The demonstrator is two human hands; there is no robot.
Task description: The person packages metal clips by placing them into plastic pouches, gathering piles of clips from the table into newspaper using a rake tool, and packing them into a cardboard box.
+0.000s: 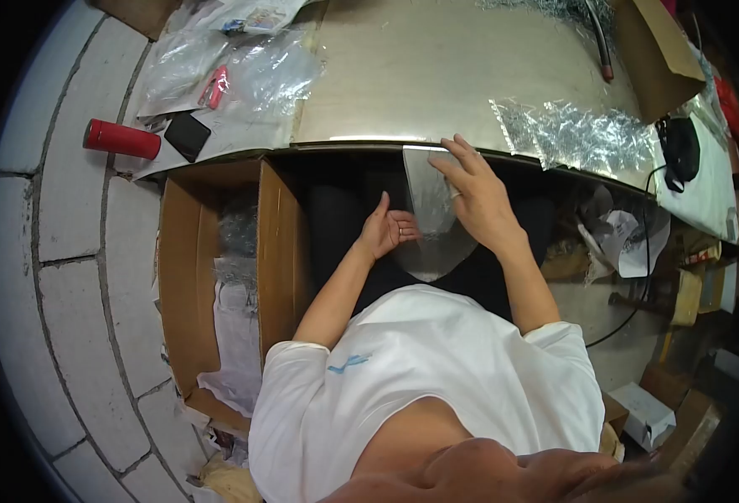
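Note:
A clear plastic bag or sheet (428, 201), narrow and shiny, stretches from the table's front edge down toward my lap. My right hand (483, 197) is at its right side, fingers pointing up and the index fingertip over its upper part. The thumb side lies against the plastic, and the hand appears to hold it there. My left hand (386, 229), a ring on one finger, is at the left edge of the plastic. Its thumb sticks up apart from the half-curled fingers, whose tips come close to the plastic; whether they touch it I cannot tell.
A metal-topped table (403, 75) spans the front, with crumpled silvery film (579, 134) on its right. Left are a red flask (122, 139), a black phone (188, 136) and pink-handled cutters (214, 87). An open cardboard box (187, 277) stands beside my left arm.

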